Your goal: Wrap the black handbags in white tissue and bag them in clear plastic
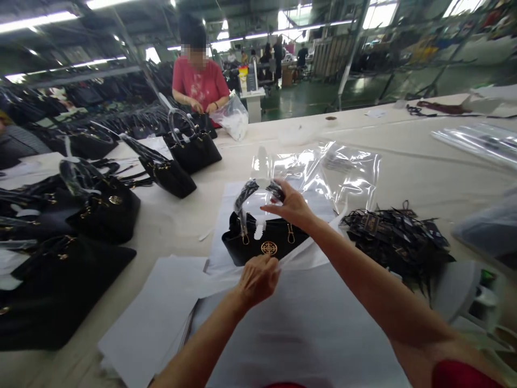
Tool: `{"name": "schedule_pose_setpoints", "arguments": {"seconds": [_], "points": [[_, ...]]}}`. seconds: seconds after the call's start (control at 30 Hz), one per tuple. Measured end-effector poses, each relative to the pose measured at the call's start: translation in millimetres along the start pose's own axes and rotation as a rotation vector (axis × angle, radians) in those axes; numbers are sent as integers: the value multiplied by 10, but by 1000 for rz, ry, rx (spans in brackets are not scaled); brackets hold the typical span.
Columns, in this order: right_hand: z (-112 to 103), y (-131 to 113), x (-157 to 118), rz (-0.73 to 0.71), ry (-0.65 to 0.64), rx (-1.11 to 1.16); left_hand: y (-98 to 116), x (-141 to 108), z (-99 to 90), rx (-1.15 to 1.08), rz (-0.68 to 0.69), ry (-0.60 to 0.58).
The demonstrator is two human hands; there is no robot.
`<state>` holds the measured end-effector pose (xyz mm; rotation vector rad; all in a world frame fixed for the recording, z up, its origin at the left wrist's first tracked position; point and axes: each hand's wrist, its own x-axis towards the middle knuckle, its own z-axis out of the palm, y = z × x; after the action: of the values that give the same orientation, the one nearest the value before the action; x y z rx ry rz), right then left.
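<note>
A small black handbag (258, 240) with a round gold emblem stands on white sheets (315, 323) in front of me. Clear plastic wraps its raised handles (245, 193). My right hand (291, 206) is at the right side of the handles, thumb and fingers apart around the wrapped handle. Just below the emblem is my left hand (259, 279), its fingers curled closed at the edge of a thin white sheet; what lies inside them is hidden. Behind the bag, clear plastic bags (351, 175) lie flat.
Several black handbags (105, 207) crowd the left side. Left of the sheets is a stack of white paper (155, 318). Black tags (396, 237) are heaped at the right, near more clear plastic (480, 143). Across the table a person in red (201, 81) handles a bag.
</note>
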<state>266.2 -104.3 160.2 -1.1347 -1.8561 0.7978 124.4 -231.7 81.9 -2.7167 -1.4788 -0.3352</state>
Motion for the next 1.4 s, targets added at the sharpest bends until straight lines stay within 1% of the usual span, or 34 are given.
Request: {"name": "schedule_pose_setpoints", "arguments": {"seconds": [0.03,0.1,0.2,0.27,0.37,0.47,0.6,0.7,0.77,0.8,0.83,0.87,0.9,0.93,0.97,1.0,1.03,1.07,1.1,1.13,1.17,1.2,1.23,1.3,1.4], "points": [[27,4,58,33,-48,93,0,-40,13,-15,33,-6],[12,-9,56,40,-112,220,7,-140,20,-48,115,-4],[-101,-105,-144,13,-140,319,34,-304,-15,-89,251,54],[-173,-200,-320,39,-182,387,62,-397,-62,-91,317,85],[-239,-336,-556,75,-243,488,114,-484,-179,-83,348,93],[-283,-440,-745,87,-289,565,183,-513,-365,-77,371,109],[-329,-522,-995,131,-319,584,311,-541,-634,-64,381,136],[-343,-541,-1176,187,-342,575,405,-584,-721,-59,359,112],[-360,-538,-1277,196,-380,521,450,-612,-711,-44,343,64],[-379,-535,-1324,176,-398,461,465,-621,-694,-37,335,46],[-405,-533,-1374,134,-397,376,476,-625,-674,-29,328,37],[-437,-533,-1430,68,-357,269,481,-624,-655,-23,320,40],[-472,-536,-1494,-15,-276,140,483,-617,-638,-19,309,45],[-503,-543,-1568,-114,-156,-1,482,-605,-626,-16,291,50],[-524,-553,-1650,-229,-28,-138,481,-588,-619,-16,273,57],[-530,-566,-1736,-353,62,-254,480,-567,-615,-20,258,64],[-517,-578,-1820,-461,91,-346,481,-544,-615,-27,254,64],[-484,-588,-1897,-547,60,-417,485,-521,-617,-39,259,62],[-432,-594,-1961,-606,-9,-476,492,-502,-623,-53,270,64],[-369,-595,-2012,-630,-87,-532,500,-491,-632,-64,286,65],[-301,-588,-2048,-623,-145,-591,507,-493,-644,-71,294,66],[-237,-575,-2072,-599,-171,-650,510,-512,-660,-74,292,66],[-186,-556,-2089,-581,-169,-693,506,-552,-677,-77,284,70],[-140,-513,-2120,-561,-167,-714,468,-703,-712,-85,258,55],[-190,-474,-2195,-557,-188,-655,339,-1056,-747,-111,232,50]]}}
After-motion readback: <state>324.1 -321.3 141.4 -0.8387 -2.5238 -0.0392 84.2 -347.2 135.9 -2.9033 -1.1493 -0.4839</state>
